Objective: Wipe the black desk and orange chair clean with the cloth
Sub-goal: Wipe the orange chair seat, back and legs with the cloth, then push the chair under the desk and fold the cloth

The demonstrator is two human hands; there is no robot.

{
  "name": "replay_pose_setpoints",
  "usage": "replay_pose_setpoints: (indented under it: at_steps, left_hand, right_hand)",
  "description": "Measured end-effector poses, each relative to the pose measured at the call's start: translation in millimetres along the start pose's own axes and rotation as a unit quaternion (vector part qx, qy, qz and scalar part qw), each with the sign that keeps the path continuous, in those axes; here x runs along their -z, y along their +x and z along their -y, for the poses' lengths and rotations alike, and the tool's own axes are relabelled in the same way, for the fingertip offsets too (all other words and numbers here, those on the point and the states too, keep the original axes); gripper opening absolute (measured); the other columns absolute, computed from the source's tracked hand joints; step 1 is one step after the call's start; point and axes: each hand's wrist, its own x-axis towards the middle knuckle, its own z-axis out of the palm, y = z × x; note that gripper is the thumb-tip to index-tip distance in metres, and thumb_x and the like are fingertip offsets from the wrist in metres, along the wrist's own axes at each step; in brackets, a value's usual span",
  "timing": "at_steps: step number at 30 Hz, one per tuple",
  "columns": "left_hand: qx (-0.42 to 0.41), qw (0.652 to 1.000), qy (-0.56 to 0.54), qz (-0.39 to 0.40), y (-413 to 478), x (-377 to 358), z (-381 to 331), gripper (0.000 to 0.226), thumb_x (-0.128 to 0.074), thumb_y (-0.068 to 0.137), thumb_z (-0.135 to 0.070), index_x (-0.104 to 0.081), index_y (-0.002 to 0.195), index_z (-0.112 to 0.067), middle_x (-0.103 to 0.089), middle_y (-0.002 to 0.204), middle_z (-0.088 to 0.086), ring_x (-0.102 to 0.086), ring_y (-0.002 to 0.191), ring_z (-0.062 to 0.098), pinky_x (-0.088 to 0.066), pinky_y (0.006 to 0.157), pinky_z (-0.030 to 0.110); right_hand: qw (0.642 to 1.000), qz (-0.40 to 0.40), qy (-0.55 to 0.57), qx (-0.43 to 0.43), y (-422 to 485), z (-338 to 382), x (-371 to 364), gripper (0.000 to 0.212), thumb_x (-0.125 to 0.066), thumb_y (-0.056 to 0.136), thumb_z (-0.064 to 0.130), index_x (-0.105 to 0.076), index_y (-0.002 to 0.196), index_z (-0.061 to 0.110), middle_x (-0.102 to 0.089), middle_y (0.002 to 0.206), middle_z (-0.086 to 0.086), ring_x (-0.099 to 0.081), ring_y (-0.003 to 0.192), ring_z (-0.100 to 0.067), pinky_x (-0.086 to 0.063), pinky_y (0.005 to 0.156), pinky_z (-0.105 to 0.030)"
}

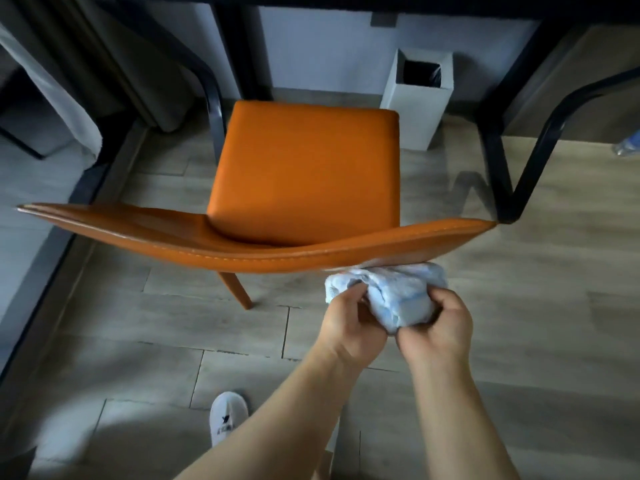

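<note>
Both hands hold the bunched pale-blue cloth [388, 299] just behind the right part of the orange chair [304, 168] backrest: the left hand [349, 323] pinches its left fold with curled fingers, and the right hand [436, 327] wraps round its lower right end. The top of the cloth sits against, or just beside, the rear face of the backrest; actual contact is hard to tell. The step in hand looks like regathering the cloth into a pad before wiping the back of the chair. To do it well, fold a fresh face outward, keep 1 firm grip, then press flat and sweep along the curved top edge from right to left, following the stitched seam. The black desk [381, 1] stands at the far side, above the seat, with a white bin [415, 109] under it.
</note>
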Motion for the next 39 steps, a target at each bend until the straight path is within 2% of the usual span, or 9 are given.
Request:
replay_pose_setpoints:
  at_steps: [9, 13, 17, 19, 22, 25, 27, 31, 39]
  left_hand:
    - [-0.012, 0.993, 0.015, 0.113, -109.7, -48.8, 8.5, 0.028, -0.033, 0.097, -0.004, -0.059, 0.103, 0.003, -0.071, 0.085, 0.015, -0.07, 0.071, 0.02, -0.055, 0.068, 0.035]
    - [-0.162, 0.948, 0.264, 0.073, -153.0, -44.1, -6.7, 0.021, -0.044, 0.092, 0.0, -0.064, 0.091, -0.006, -0.07, 0.071, 0.003, -0.068, 0.061, 0.013, -0.056, 0.056, 0.025]
    - [-0.447, 0.668, 0.584, -0.113, -174.4, -33.0, -46.0, 0.015, -0.053, 0.09, -0.017, -0.066, 0.087, -0.024, -0.068, 0.075, -0.011, -0.065, 0.067, 0.01, -0.05, 0.052, 0.024]
    - [-0.53, 0.523, 0.647, -0.163, -171.2, -28.3, -61.7, 0.016, -0.052, 0.09, -0.018, -0.065, 0.096, -0.025, -0.067, 0.089, -0.011, -0.058, 0.08, 0.014, -0.042, 0.058, 0.024]
    - [-0.518, 0.431, 0.73, -0.115, -153.9, -21.3, -76.7, 0.03, -0.049, 0.09, -0.013, -0.062, 0.117, -0.018, -0.063, 0.118, 0.0, -0.053, 0.109, 0.023, -0.037, 0.088, 0.031]
    - [-0.441, 0.334, 0.83, -0.068, -142.2, -7.0, -83.5, 0.039, -0.042, 0.094, -0.025, -0.045, 0.133, -0.022, -0.05, 0.135, -0.005, -0.039, 0.128, 0.017, -0.017, 0.109, 0.03]
    - [-0.431, 0.278, 0.857, -0.047, -139.1, 2.4, -86.5, 0.045, -0.039, 0.096, -0.032, -0.037, 0.139, -0.021, -0.042, 0.143, -0.005, -0.029, 0.136, 0.016, -0.009, 0.113, 0.032]
    - [-0.4, 0.319, 0.859, -0.019, -144.1, -2.4, -95.8, 0.043, -0.037, 0.098, -0.038, -0.042, 0.137, -0.019, -0.045, 0.142, -0.004, -0.032, 0.135, 0.017, -0.016, 0.112, 0.032]
    - [-0.366, 0.374, 0.852, 0.03, -154.7, -30.6, -92.9, 0.047, -0.048, 0.094, -0.034, -0.04, 0.14, -0.023, -0.04, 0.147, -0.002, -0.017, 0.143, 0.015, -0.028, 0.107, 0.03]
  right_hand:
    - [0.986, 0.099, -0.083, 0.108, -109.6, 45.8, -40.7, 0.026, -0.038, 0.085, 0.004, -0.058, 0.1, 0.009, -0.061, 0.092, -0.01, -0.062, 0.087, -0.026, -0.051, 0.079, -0.035]
    - [0.93, 0.027, -0.145, 0.336, -143.3, 44.3, -45.9, 0.017, -0.047, 0.066, 0.012, -0.054, 0.081, 0.008, -0.056, 0.087, -0.008, -0.057, 0.084, -0.019, -0.046, 0.067, -0.024]
    - [0.824, 0.018, -0.297, 0.482, -157.6, 14.9, -60.6, 0.023, -0.053, 0.068, 0.018, -0.055, 0.087, 0.032, -0.059, 0.097, 0.011, -0.055, 0.086, 0.008, -0.039, 0.072, -0.002]
    - [0.693, 0.08, -0.49, 0.524, -150.4, -11.5, -62.6, 0.034, -0.066, 0.069, 0.012, -0.059, 0.1, 0.024, -0.059, 0.113, 0.002, -0.053, 0.107, -0.01, -0.04, 0.091, -0.015]
    - [0.398, 0.046, -0.714, 0.574, -132.4, -33.7, -57.4, 0.053, -0.08, 0.056, 0.014, -0.068, 0.107, 0.017, -0.059, 0.128, -0.007, -0.057, 0.104, -0.033, -0.049, 0.076, -0.041]
    - [0.325, 0.028, -0.754, 0.57, -124.4, -8.5, -52.5, 0.047, -0.079, 0.055, 0.008, -0.071, 0.099, 0.019, -0.06, 0.127, -0.006, -0.059, 0.096, -0.039, -0.05, 0.065, -0.041]
    - [0.354, 0.007, -0.75, 0.558, -116.8, 12.3, -46.0, 0.041, -0.073, 0.062, -0.002, -0.07, 0.1, 0.014, -0.059, 0.126, -0.011, -0.058, 0.093, -0.04, -0.049, 0.062, -0.039]
    - [0.593, -0.198, -0.684, 0.376, -107.5, 42.6, -26.4, 0.029, -0.055, 0.084, 0.011, -0.06, 0.111, 0.017, -0.055, 0.121, -0.009, -0.054, 0.097, -0.033, -0.037, 0.068, -0.029]
    - [0.729, -0.068, -0.491, 0.472, -164.6, 50.5, -54.5, 0.025, -0.058, 0.075, 0.01, -0.056, 0.081, 0.034, -0.063, 0.082, 0.017, -0.06, 0.081, -0.002, -0.041, 0.064, -0.021]
